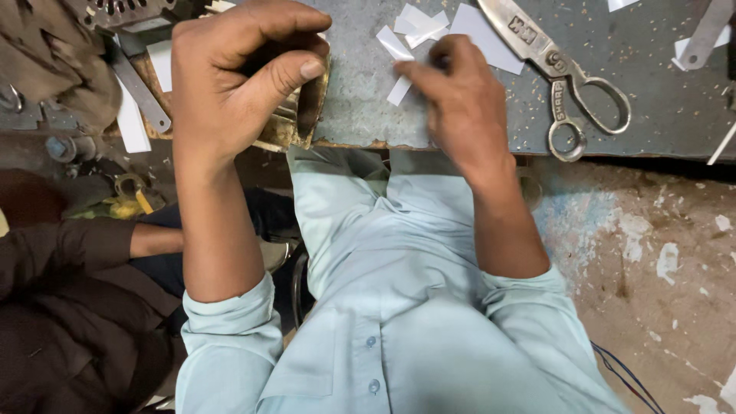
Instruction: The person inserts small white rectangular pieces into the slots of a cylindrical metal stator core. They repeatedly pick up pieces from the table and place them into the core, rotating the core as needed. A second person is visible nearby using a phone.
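Right hand (452,92) is pinching a small white paper strip (397,55) between its fingertips, holding it just over the grey table (659,100). Left hand (245,73) is curling closed around a worn brownish block (303,115) at the table's left edge. Big metal scissors (563,65) are lying near the right hand, with more white paper scraps (452,23) beside them.

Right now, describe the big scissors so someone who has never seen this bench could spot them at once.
Start at the grey metal worktop along the top of the view. Right of the right hand, which pinches a white paper strip, lie the metal shears, blades toward the top edge, loop handles toward the person. They are the only tool there with two ring handles.
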